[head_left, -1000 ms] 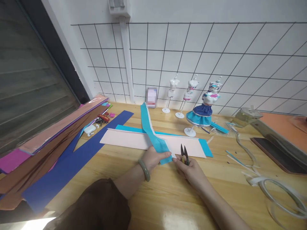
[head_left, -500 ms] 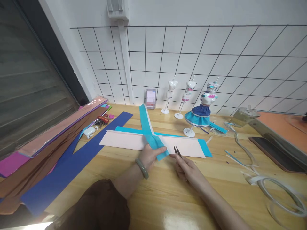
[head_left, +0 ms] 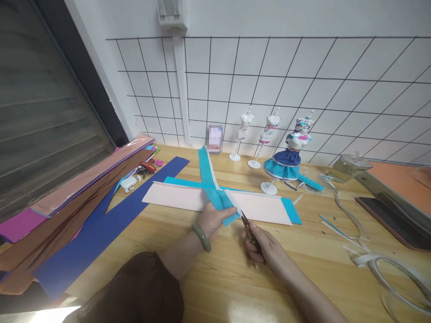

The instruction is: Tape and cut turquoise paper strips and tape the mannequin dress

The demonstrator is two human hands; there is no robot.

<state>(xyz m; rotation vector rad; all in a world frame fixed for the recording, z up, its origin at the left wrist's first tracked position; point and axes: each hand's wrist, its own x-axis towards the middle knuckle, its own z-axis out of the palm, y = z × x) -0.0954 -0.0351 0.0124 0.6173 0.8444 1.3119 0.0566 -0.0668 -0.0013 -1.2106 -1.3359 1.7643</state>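
Observation:
My left hand point(head_left: 213, 219), with a bangle at the wrist, pinches the near end of a light blue strip point(head_left: 206, 166) edged in white; whether it is paper or cloth I cannot tell. In my right hand point(head_left: 261, 242) are small dark thread snips point(head_left: 248, 226), their tips at the white edging beside my left thumb. Beneath the strip lies a long pale pink strip point(head_left: 266, 206) on top of a bright blue one point(head_left: 292, 211). My right fingers wrap round the snips and partly hide them.
Crepe-like sheets point(head_left: 84, 179) and a dark blue strip point(head_left: 111, 229) lie at left, near an earbud case point(head_left: 128, 182). Small mannequins stand at the back, one in a blue skirt point(head_left: 282, 166). A phone point(head_left: 397, 222) and coiled white ribbon point(head_left: 397, 278) lie at right.
My right hand has turned the snips and brought their tips left to the strip's white edge. The left hand keeps its grip. The whole view has shifted slightly.

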